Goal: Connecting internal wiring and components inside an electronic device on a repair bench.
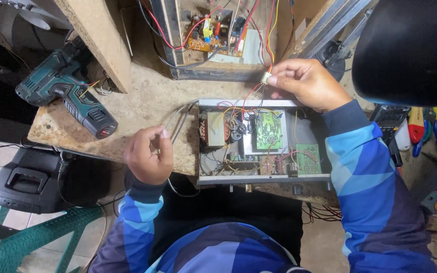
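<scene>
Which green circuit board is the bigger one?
The upright green board in the middle of the open metal case. The smaller green board sits at the case's front right corner.

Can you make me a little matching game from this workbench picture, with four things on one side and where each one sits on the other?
Things:
1. cordless drill
2. green circuit board
3. small white connector
4. orange circuit board

Places:
A. pinched in the fingertips of the right hand
B. lying at the far left of the worktop
C. inside the open metal chassis
D. at the back, in the framed box behind the chassis

Pairs: 1-B, 2-C, 3-A, 4-D
</scene>
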